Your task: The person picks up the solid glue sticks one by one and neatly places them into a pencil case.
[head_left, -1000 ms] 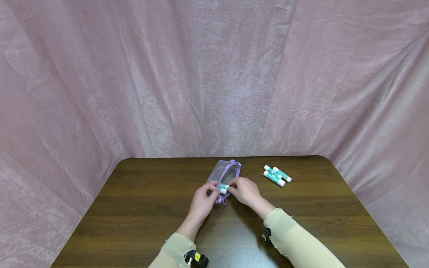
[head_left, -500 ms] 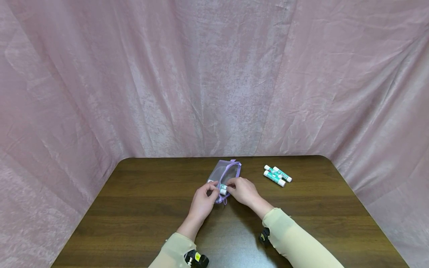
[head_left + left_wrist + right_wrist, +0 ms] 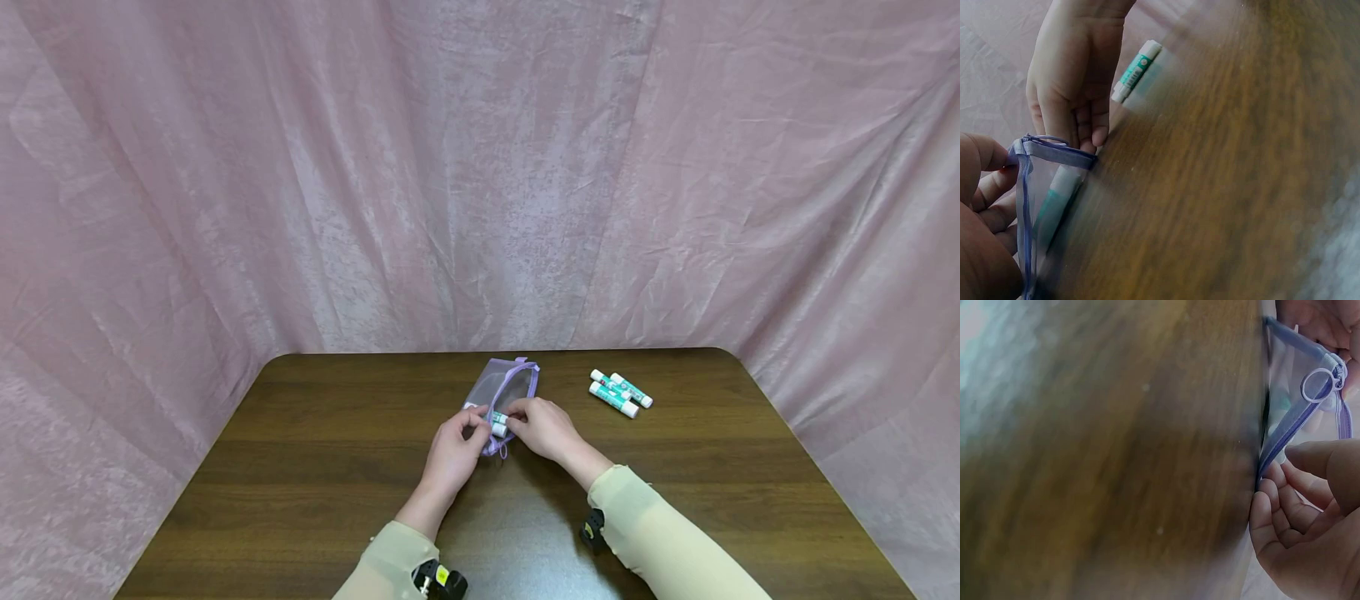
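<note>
A purple-trimmed mesh zip pouch lies on the table with its mouth to the right. My left hand pinches the pouch's edge near the zip between thumb and index finger. Inside the mouth, white-and-green glue sticks show their white ends; the mesh and my fingers cover the rest. My right hand is at the mouth, its thumb and fingertips on the end of a glue stick in the right wrist view. The zip's ring pull hangs at the pouch corner.
Several more glue sticks lie in a loose group on the table to the right of the pouch. The brown wooden table ends at a rounded back edge, with a pink curtain behind it.
My right hand has shifted slightly left, and the glue stick at its fingertips sits a little deeper in the pouch. My left hand keeps its hold on the edge.
</note>
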`<action>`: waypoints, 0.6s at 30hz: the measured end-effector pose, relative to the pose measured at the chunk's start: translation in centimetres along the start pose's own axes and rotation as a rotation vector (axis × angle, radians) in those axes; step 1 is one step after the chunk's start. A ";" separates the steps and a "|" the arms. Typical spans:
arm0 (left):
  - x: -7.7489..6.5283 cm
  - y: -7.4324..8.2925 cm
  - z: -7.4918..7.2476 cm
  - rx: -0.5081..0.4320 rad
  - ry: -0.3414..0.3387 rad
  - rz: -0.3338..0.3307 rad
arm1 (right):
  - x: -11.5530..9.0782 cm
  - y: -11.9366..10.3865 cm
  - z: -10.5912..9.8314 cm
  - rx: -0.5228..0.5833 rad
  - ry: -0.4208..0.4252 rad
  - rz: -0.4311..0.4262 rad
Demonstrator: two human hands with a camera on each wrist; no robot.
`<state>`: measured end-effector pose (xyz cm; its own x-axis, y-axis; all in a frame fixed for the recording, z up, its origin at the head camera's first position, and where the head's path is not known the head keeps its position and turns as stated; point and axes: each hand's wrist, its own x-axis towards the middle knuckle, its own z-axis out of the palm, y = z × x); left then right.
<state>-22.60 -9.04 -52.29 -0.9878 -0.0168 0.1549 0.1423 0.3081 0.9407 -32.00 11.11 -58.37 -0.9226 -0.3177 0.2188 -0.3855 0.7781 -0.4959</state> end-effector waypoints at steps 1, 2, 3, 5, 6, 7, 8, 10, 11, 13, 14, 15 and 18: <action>0.0 0.0 0.0 -0.001 0.000 0.001 | 0.0 0.0 0.0 -0.001 0.003 -0.002; 0.0 0.0 0.0 -0.002 0.001 0.001 | -0.1 0.0 0.0 -0.002 0.006 -0.003; 0.0 -0.1 0.0 -0.003 0.001 0.002 | -0.1 0.0 0.0 -0.002 0.009 -0.003; 0.1 -0.1 0.0 -0.004 0.002 0.005 | -0.2 0.0 -0.1 -0.001 0.012 -0.001; 0.1 -0.2 0.0 -0.004 0.003 0.007 | -0.2 0.0 -0.1 0.003 0.013 0.001; 0.1 -0.2 0.0 -0.003 0.003 0.008 | -0.2 0.0 -0.1 0.004 0.012 0.002; 0.1 -0.2 0.0 -0.003 0.004 0.008 | -0.2 0.0 -0.1 0.006 0.010 0.004; 0.1 -0.3 0.0 -0.007 0.004 0.009 | -0.3 0.0 -0.1 0.012 0.006 0.009; 0.1 -0.3 0.0 -0.009 0.004 0.010 | -0.3 0.0 -0.2 0.015 0.005 0.011; 0.1 -0.3 0.0 -0.014 0.004 0.010 | -0.4 0.0 -0.3 0.026 0.007 0.012; 0.1 -0.3 0.0 -0.017 0.003 0.009 | -0.5 -0.1 -0.3 0.038 0.011 0.012; 0.1 -0.3 0.0 -0.020 0.001 0.009 | -0.8 -1.0 -1.2 0.048 0.002 0.022; 0.0 -0.3 0.0 -0.022 -0.002 0.009 | -2.1 -4.1 -3.9 0.070 -0.004 0.037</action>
<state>-22.67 -9.10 -52.56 -0.9866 -0.0118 0.1629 0.1528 0.2871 0.9456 -28.40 10.75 -53.53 -0.9364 -0.2916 0.1953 -0.3505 0.7496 -0.5614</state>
